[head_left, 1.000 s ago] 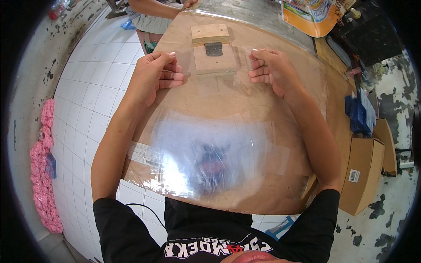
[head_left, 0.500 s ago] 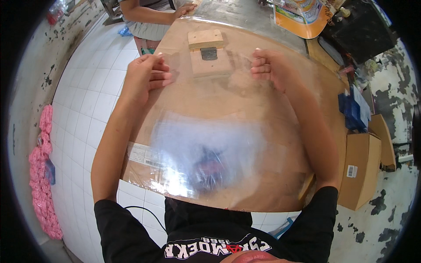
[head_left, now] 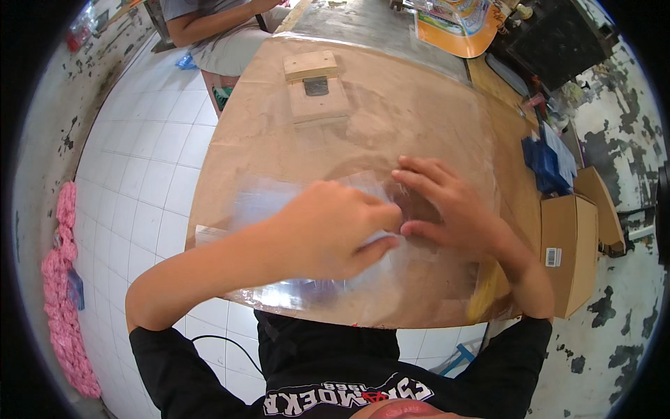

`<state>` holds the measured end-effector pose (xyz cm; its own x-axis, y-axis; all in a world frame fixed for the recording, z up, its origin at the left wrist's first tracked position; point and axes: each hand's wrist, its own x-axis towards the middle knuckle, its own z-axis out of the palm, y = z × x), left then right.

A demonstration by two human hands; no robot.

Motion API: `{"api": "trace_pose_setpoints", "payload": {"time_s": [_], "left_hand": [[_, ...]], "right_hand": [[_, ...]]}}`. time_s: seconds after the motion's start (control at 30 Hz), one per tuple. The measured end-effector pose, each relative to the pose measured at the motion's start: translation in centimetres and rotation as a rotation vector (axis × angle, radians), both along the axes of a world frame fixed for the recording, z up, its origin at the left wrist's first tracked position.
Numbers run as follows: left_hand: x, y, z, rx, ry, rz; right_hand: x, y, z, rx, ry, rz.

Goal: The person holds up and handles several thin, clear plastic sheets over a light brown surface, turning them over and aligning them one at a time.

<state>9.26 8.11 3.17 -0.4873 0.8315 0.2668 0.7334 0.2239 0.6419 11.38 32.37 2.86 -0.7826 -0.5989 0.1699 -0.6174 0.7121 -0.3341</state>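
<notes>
Both hands meet over the near half of the table (head_left: 230, 140), on a clear plastic sheet (head_left: 293, 195) that lies flat across the brown paper covering the tabletop. The left hand (head_left: 328, 234) comes in from the near left corner and curls over the film, fingers bent and thumb tucked under — it seems to pinch a fold of the plastic, though the knuckles hide the contact itself. The right hand (head_left: 447, 209) lies just beside it, fingers spread and pressed flat on the sheet, their tips pointing at the left hand; the two nearly touch. The sheet's long axis runs left to right along the near edge, and its free part stretches away to the left of the grip, so the left hand is the nearer one to it.

A small wooden block (head_left: 315, 87) stands well apart, toward the far edge. Cardboard boxes (head_left: 569, 251) stand beside the right edge, and another person sits past the far left corner.

Half a second ago both hands were spread apart near the wooden block, holding the film's far side — now they have drawn in together close to the body.
</notes>
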Motion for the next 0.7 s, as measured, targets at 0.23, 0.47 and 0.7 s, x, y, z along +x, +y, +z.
{"api": "trace_pose_setpoints", "payload": {"time_s": [0.23, 0.47, 0.7], "left_hand": [[-2.6, 4.0, -3.2, 0.312, 0.143, 0.040], [-3.3, 3.7, -4.1, 0.238, -0.052, 0.124], [-3.7, 3.3, -3.7, 0.230, -0.141, 0.137]], "right_hand": [[0.1, 1.2, -1.2, -0.097, 0.023, 0.018], [-0.3, 1.9, -3.0, -0.173, 0.115, 0.048], [-0.3, 2.0, -2.6, -0.179, 0.113, 0.026]]}}
